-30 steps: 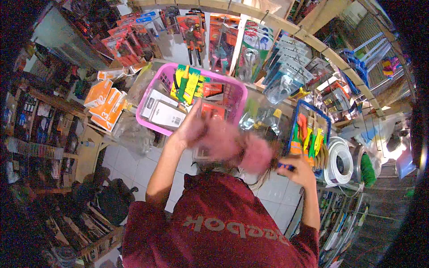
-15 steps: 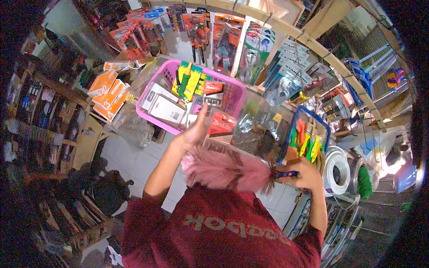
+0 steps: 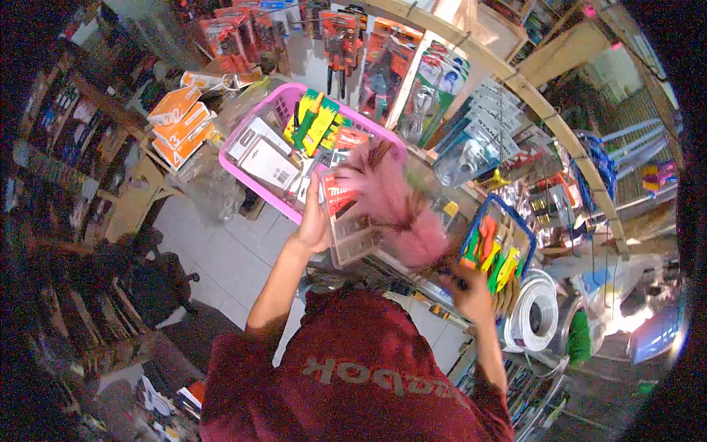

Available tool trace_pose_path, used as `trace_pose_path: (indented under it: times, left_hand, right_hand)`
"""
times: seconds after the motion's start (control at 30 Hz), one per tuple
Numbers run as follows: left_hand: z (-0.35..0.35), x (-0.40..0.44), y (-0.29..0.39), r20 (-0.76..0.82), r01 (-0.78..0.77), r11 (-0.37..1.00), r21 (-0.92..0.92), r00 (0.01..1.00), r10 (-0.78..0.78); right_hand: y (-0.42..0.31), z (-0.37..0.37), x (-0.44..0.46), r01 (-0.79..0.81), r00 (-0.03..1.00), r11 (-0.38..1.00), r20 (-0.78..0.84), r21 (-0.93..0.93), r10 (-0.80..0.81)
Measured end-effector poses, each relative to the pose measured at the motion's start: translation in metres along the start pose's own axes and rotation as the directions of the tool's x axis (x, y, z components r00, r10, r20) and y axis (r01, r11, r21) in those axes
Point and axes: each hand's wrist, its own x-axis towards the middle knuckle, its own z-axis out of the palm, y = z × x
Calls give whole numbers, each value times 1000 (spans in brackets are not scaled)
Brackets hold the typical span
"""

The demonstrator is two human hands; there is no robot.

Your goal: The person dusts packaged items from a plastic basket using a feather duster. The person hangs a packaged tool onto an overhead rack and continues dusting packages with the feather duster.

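My left hand (image 3: 314,227) is closed on the left edge of a clear plastic box (image 3: 352,241), which is tilted up. A red Makita packet (image 3: 336,193) shows at the box's upper end. My right hand (image 3: 470,296), blurred by motion, grips the dark handle of a pink feather duster (image 3: 421,234). The duster's feathers lie across the box's right side and hide part of it. Just behind the box stands a pink basket (image 3: 254,186) holding white packs (image 3: 271,168) and yellow-green packets (image 3: 313,121).
Beside my right hand, a blue-rimmed basket (image 3: 529,221) holds paintbrushes (image 3: 503,261). A white coil (image 3: 532,313) is at the right. Orange boxes (image 3: 183,132) stand at the left. Carded tools (image 3: 342,44) and Standard packs (image 3: 482,121) hang behind, below a wooden beam (image 3: 563,114).
The feather duster has swung up from below the clear box to across its right side. My right hand has moved down slightly, and the box shows more of its lower part.
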Motion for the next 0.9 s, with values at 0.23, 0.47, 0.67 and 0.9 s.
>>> trace_pose_path:
  times: [0.23, 0.47, 0.67, 0.9]
  left_hand:
    - [1, 1, -3, 309, -303, 906, -295, 867, 391]
    - [18, -8, 11, 10, -522, 850, 64, 853, 523]
    - [10, -3, 30, -30, -525, 847, 80, 848, 528]
    - [-13, -2, 62, 98, -549, 826, 127, 836, 541]
  right_hand:
    - [-10, 50, 11, 80, 993, 953, 62, 291, -102]
    - [-10, 91, 13, 83, 996, 953, -58, 291, -69]
    - [-28, 97, 29, 212, 975, 924, -128, 318, -180]
    - [-49, 110, 33, 150, 989, 944, -41, 294, -144]
